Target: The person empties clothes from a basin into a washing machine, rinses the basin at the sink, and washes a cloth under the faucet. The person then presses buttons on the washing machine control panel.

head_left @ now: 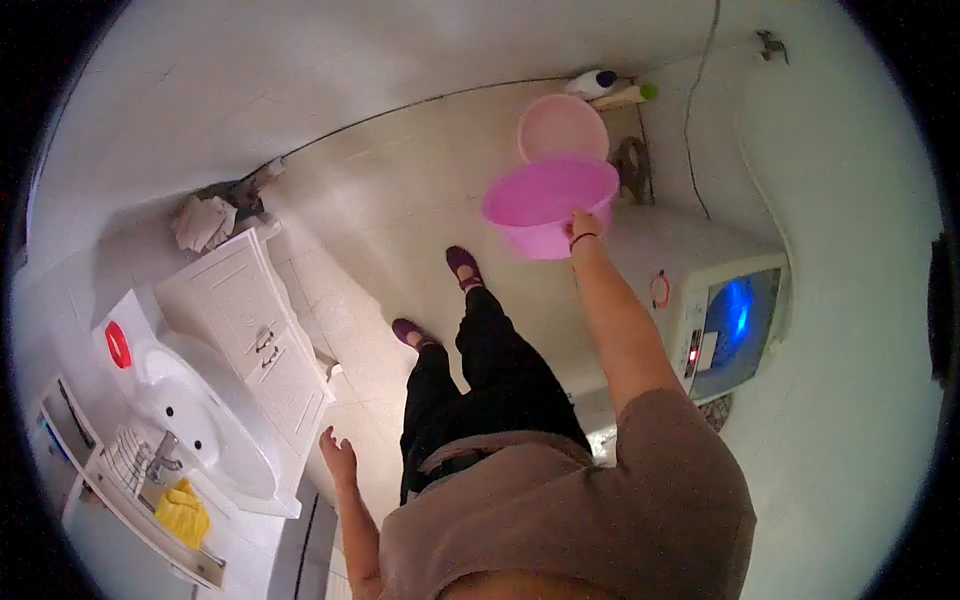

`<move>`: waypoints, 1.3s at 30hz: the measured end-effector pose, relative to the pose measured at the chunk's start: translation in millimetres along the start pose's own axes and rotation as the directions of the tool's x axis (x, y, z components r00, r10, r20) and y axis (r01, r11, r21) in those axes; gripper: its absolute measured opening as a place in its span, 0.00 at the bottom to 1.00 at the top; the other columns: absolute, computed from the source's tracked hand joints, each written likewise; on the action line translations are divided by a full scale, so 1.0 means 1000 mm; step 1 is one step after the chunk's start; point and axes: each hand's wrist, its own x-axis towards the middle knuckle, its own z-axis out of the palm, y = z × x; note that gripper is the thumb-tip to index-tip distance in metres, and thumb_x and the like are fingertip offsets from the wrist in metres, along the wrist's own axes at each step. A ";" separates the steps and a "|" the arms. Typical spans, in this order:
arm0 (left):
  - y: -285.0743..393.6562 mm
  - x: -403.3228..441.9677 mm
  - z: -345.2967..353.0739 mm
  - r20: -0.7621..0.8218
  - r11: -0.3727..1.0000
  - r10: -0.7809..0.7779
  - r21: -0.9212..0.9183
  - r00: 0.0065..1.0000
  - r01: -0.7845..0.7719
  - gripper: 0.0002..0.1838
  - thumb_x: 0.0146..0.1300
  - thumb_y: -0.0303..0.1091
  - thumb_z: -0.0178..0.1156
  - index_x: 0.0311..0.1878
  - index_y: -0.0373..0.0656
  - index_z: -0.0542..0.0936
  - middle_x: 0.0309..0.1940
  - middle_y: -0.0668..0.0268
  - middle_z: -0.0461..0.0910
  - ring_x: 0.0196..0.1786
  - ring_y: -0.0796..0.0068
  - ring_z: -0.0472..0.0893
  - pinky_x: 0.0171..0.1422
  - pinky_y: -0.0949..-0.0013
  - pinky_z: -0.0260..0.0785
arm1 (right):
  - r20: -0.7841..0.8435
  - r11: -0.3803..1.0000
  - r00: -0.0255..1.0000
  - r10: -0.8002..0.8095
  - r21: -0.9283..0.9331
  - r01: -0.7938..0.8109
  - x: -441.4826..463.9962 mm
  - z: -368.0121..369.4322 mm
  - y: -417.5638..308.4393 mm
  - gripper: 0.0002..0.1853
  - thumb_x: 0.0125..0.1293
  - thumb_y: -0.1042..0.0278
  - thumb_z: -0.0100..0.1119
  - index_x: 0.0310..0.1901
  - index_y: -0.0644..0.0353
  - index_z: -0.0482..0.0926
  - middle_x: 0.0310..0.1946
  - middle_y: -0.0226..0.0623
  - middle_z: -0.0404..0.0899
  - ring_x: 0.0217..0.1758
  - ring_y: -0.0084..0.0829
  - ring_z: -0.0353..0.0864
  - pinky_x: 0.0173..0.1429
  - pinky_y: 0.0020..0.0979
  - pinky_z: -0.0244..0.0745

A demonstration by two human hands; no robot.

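- The right hand pinches the rim of the bright pink basin with its fingers, near the paler basin.
- The left hand hangs unladen, fingers loosely spread.
- A firm grip seems wise; supporting the opposite rim would likely steady it.

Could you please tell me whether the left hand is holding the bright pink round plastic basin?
No, the right hand grips the bright pink basin by its rim, while the left hand hangs apart from it.
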 end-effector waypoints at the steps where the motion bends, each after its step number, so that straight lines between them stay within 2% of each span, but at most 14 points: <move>1: 0.007 -0.005 -0.001 0.049 1.000 0.001 0.003 0.999 -0.001 0.24 0.47 0.22 0.48 0.52 0.35 0.65 0.51 0.52 0.64 0.49 0.58 0.69 0.54 0.64 0.63 | -0.058 1.000 0.998 0.011 -0.001 -0.012 0.005 -0.001 -0.010 0.12 0.51 0.67 0.54 0.34 0.64 0.67 0.24 0.40 0.69 0.19 0.29 0.69 0.18 0.28 0.64; 3: 0.006 -0.006 0.002 0.032 0.999 0.011 0.045 0.999 -0.012 0.23 0.47 0.22 0.50 0.51 0.36 0.65 0.50 0.53 0.65 0.48 0.58 0.69 0.53 0.64 0.64 | 0.089 1.000 0.996 0.000 0.002 0.000 0.043 -0.011 -0.021 0.13 0.52 0.64 0.53 0.35 0.63 0.68 0.25 0.39 0.68 0.23 0.30 0.70 0.21 0.27 0.68; 5: 0.046 -0.016 -0.011 0.050 0.985 -0.046 0.166 0.998 0.037 0.23 0.46 0.21 0.50 0.51 0.36 0.66 0.49 0.52 0.64 0.48 0.57 0.69 0.53 0.64 0.63 | 0.038 1.000 0.999 0.026 -0.015 -0.025 0.138 -0.029 -0.005 0.11 0.52 0.65 0.54 0.35 0.61 0.68 0.23 0.37 0.67 0.22 0.30 0.68 0.22 0.27 0.68; 6: 0.030 -0.013 -0.009 0.066 0.992 -0.038 0.124 0.997 0.030 0.23 0.46 0.21 0.50 0.50 0.37 0.66 0.49 0.51 0.64 0.50 0.55 0.68 0.54 0.63 0.62 | -0.064 0.992 0.997 0.030 0.122 -0.022 0.118 -0.020 -0.021 0.08 0.53 0.67 0.53 0.32 0.60 0.68 0.21 0.36 0.65 0.20 0.29 0.66 0.20 0.26 0.64; 7: 0.013 -0.013 -0.004 0.013 0.996 0.071 0.051 0.997 -0.072 0.23 0.45 0.22 0.50 0.50 0.36 0.66 0.50 0.49 0.64 0.54 0.53 0.65 0.57 0.61 0.59 | 0.023 1.000 1.000 0.008 0.023 -0.008 0.123 -0.017 -0.026 0.07 0.53 0.68 0.52 0.30 0.60 0.68 0.21 0.35 0.65 0.20 0.29 0.66 0.19 0.27 0.64; 9: 0.023 -0.014 -0.007 0.015 0.972 -0.071 0.226 0.997 0.066 0.23 0.46 0.23 0.50 0.50 0.36 0.66 0.52 0.46 0.63 0.58 0.48 0.60 0.62 0.57 0.53 | 0.144 0.996 0.989 0.041 -0.087 -0.029 0.156 -0.026 -0.040 0.06 0.54 0.68 0.52 0.29 0.60 0.68 0.21 0.34 0.66 0.21 0.29 0.66 0.22 0.30 0.64; 13: 0.035 -0.018 -0.008 -0.028 0.987 -0.080 0.134 0.996 0.083 0.23 0.47 0.24 0.50 0.51 0.38 0.66 0.54 0.44 0.61 0.59 0.48 0.60 0.62 0.59 0.53 | 0.221 0.993 0.968 0.119 0.000 -0.122 0.163 -0.024 -0.043 0.05 0.56 0.68 0.51 0.29 0.59 0.69 0.23 0.31 0.68 0.26 0.28 0.67 0.31 0.32 0.66; 15: 0.050 -0.020 -0.007 -0.058 0.987 -0.116 0.105 0.992 0.122 0.23 0.47 0.24 0.50 0.51 0.39 0.66 0.54 0.45 0.60 0.59 0.48 0.59 0.62 0.60 0.54 | 0.226 0.959 0.963 0.147 0.204 -0.194 0.162 -0.026 -0.035 0.03 0.57 0.70 0.49 0.29 0.59 0.69 0.24 0.31 0.69 0.31 0.28 0.68 0.36 0.30 0.66; 20: 0.080 -0.019 -0.002 -0.038 0.990 -0.143 0.012 0.989 0.143 0.22 0.49 0.24 0.50 0.51 0.39 0.66 0.57 0.44 0.57 0.60 0.48 0.58 0.63 0.60 0.54 | 0.414 0.981 0.893 0.175 0.004 -0.193 0.127 -0.011 0.008 0.03 0.58 0.73 0.46 0.29 0.59 0.70 0.26 0.34 0.69 0.31 0.30 0.69 0.34 0.28 0.66; 22: 0.087 -0.017 0.004 -0.050 0.987 -0.159 -0.043 0.986 0.157 0.22 0.49 0.24 0.50 0.51 0.39 0.66 0.57 0.44 0.57 0.60 0.48 0.58 0.63 0.60 0.54 | 0.344 0.831 0.851 0.397 0.260 -0.492 0.103 0.006 0.039 0.04 0.58 0.71 0.47 0.27 0.58 0.70 0.24 0.35 0.70 0.28 0.31 0.70 0.31 0.29 0.66; 24: 0.085 -0.018 0.008 -0.061 0.989 -0.137 -0.064 0.989 0.133 0.22 0.49 0.25 0.50 0.51 0.40 0.66 0.58 0.44 0.56 0.60 0.47 0.59 0.63 0.60 0.55 | 0.368 0.905 0.827 0.426 -0.194 -0.379 0.049 0.019 0.048 0.04 0.57 0.71 0.47 0.26 0.58 0.69 0.22 0.36 0.71 0.26 0.33 0.72 0.29 0.32 0.67; 26: 0.083 -0.022 0.008 -0.082 0.980 -0.156 -0.135 0.984 0.144 0.22 0.49 0.25 0.50 0.51 0.40 0.66 0.58 0.44 0.56 0.60 0.47 0.59 0.62 0.60 0.55 | 0.424 0.883 0.775 0.469 -0.223 -0.413 0.023 0.036 0.069 0.04 0.57 0.70 0.47 0.27 0.59 0.69 0.22 0.37 0.73 0.25 0.34 0.73 0.30 0.34 0.68; 31: 0.053 -0.037 0.018 -0.146 0.943 -0.228 -0.281 0.963 0.181 0.22 0.49 0.25 0.49 0.51 0.41 0.66 0.57 0.44 0.57 0.59 0.47 0.60 0.62 0.60 0.56 | 0.442 0.843 0.780 0.443 -0.501 -0.195 -0.044 0.080 0.086 0.04 0.57 0.70 0.47 0.27 0.59 0.69 0.23 0.37 0.74 0.27 0.32 0.74 0.30 0.32 0.69; 39: -0.049 -0.087 0.074 -0.169 0.869 -0.406 -0.375 0.898 0.322 0.23 0.47 0.25 0.48 0.52 0.39 0.66 0.55 0.44 0.58 0.58 0.47 0.61 0.61 0.60 0.57 | 0.482 0.734 0.757 0.440 -0.679 0.005 -0.101 0.148 0.073 0.05 0.57 0.68 0.48 0.28 0.59 0.70 0.23 0.35 0.74 0.25 0.29 0.74 0.29 0.31 0.71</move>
